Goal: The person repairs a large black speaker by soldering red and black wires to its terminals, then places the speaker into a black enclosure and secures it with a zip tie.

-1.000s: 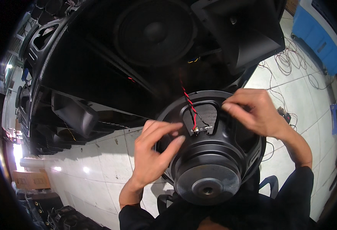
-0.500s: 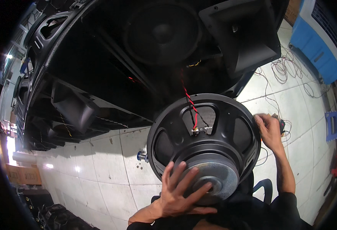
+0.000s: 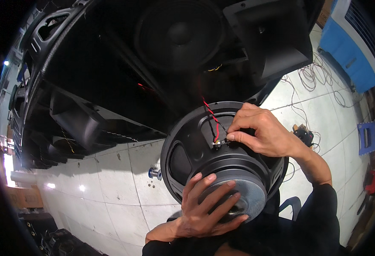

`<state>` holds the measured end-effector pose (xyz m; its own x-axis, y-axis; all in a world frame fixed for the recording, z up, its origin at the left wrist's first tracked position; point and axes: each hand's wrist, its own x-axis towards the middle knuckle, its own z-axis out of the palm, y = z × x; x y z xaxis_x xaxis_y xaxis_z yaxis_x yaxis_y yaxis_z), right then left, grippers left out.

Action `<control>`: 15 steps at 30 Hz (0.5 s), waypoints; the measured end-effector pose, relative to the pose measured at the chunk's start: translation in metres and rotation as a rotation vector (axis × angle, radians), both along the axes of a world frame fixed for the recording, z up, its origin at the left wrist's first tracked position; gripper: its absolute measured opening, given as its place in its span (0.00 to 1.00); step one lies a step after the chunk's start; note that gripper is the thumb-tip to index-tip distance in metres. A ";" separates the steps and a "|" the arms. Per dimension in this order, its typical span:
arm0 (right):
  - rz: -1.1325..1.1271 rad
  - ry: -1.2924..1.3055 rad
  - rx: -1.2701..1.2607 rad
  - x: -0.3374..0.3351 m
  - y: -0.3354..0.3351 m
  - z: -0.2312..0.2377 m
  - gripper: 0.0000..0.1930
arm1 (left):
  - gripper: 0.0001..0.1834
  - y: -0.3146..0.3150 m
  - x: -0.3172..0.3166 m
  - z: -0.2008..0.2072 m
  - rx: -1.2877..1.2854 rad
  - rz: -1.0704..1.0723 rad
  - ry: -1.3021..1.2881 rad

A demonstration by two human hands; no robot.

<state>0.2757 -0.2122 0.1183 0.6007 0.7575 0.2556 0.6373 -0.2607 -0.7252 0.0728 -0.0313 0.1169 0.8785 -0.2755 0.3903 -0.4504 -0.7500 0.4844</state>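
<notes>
A large black loudspeaker driver (image 3: 177, 158) rests back side up before me, its round grey magnet (image 3: 253, 198) nearest me. Spread across that magnet lies my left hand (image 3: 202, 209), fingers apart and flat. My right hand (image 3: 260, 130) reaches over the driver's frame, thumb and forefinger pinched at the right end of the small terminal strip (image 3: 218, 143). A black wire (image 3: 222, 125) runs into that pinch; the fingertips hide its end. The red wire (image 3: 217, 128) reaches the strip's left terminal. Both wires come twisted from the dark speaker cabinet (image 3: 123, 102).
The cabinet, with a mounted driver (image 3: 180, 34) and a horn (image 3: 273, 38), fills the far side. Left of my driver, a small blue-and-silver spool (image 3: 154, 173) stands on the tiled floor. Loose cables (image 3: 317, 77), a blue cooler (image 3: 349, 42) and a blue stool (image 3: 366, 138) are at right.
My right hand has moved left from the driver's right rim to the terminal strip and pinches at the black wire. My left hand stays on the magnet, its fingers slightly shifted.
</notes>
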 end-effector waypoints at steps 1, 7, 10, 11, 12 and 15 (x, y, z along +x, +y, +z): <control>-0.006 -0.015 0.010 0.000 0.001 -0.002 0.07 | 0.30 0.001 0.000 -0.001 0.011 -0.003 0.007; -0.112 0.076 0.092 -0.012 0.011 -0.010 0.04 | 0.22 -0.002 0.003 0.003 -0.100 0.010 0.022; -0.185 0.093 0.106 -0.018 0.013 -0.011 0.04 | 0.22 -0.002 0.006 0.001 -0.145 0.004 0.028; -0.184 0.085 0.106 -0.020 0.014 -0.010 0.04 | 0.22 -0.001 0.006 0.001 -0.143 0.006 0.024; -0.186 0.075 0.107 -0.020 0.013 -0.008 0.03 | 0.22 -0.001 0.006 0.000 -0.141 0.006 0.017; -0.172 0.016 0.102 -0.021 0.013 -0.007 0.02 | 0.21 -0.002 0.007 -0.001 -0.151 0.003 -0.002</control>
<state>0.2550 -0.1993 0.1116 0.7232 0.6143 0.3156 0.5784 -0.2891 -0.7628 0.0795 -0.0336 0.1162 0.8783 -0.2109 0.4291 -0.4495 -0.6701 0.5906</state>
